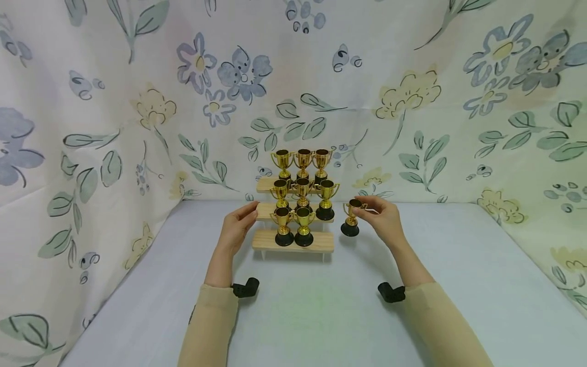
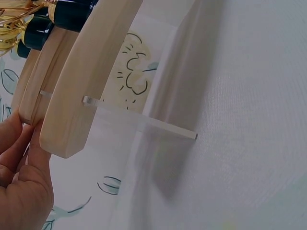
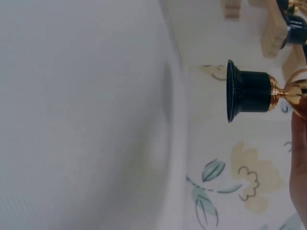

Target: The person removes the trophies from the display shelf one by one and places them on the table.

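Note:
My right hand [image 1: 382, 216] pinches a small gold trophy [image 1: 351, 220] by its cup, upright, to the right of a three-tier wooden display stand [image 1: 261, 240]. In the right wrist view its black base [image 3: 254, 91] hangs clear of the table. My left hand [image 1: 236, 227] grips the left end of the stand's middle board [image 2: 33, 103] between thumb and fingers. Three trophies stand on the top tier and three on the middle one. The bottom tier bears two, a left trophy [image 1: 284, 227] and a middle trophy [image 1: 303, 227], with bare wood at its right end.
The stand sits on a white table [image 1: 316, 316] on thin clear supports [image 2: 144, 117]. Behind it hangs a floral curtain [image 1: 348, 117], which also runs along both sides. A black wrist mount [image 1: 246, 288] is strapped to each forearm.

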`<state>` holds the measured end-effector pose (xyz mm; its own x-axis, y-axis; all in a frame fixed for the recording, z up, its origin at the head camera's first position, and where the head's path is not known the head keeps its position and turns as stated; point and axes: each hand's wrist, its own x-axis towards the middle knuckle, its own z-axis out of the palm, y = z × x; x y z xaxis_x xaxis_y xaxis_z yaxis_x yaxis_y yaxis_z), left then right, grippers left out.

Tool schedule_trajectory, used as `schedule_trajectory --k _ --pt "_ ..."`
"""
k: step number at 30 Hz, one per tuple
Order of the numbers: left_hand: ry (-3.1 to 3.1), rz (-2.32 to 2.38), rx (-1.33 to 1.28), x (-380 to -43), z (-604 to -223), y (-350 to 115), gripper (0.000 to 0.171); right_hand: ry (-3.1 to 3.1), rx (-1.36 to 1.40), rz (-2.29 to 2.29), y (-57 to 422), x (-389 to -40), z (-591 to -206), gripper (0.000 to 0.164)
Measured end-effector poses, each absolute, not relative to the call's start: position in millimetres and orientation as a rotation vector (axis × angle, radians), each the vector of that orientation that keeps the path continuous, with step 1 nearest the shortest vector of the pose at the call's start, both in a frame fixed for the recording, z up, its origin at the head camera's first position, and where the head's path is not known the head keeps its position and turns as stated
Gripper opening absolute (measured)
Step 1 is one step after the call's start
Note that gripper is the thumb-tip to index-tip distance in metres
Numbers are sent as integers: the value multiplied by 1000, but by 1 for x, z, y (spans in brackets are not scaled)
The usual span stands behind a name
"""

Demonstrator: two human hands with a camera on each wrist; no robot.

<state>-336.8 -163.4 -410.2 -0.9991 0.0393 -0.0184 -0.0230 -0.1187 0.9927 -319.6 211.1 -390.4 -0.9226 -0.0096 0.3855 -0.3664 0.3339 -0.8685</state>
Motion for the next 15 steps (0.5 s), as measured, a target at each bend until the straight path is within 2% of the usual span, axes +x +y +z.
schedule_trajectory --k 15 --pt "2061 2323 23 -336 -410 -164 47 -2315 192 1608 219 -345 -405 44"
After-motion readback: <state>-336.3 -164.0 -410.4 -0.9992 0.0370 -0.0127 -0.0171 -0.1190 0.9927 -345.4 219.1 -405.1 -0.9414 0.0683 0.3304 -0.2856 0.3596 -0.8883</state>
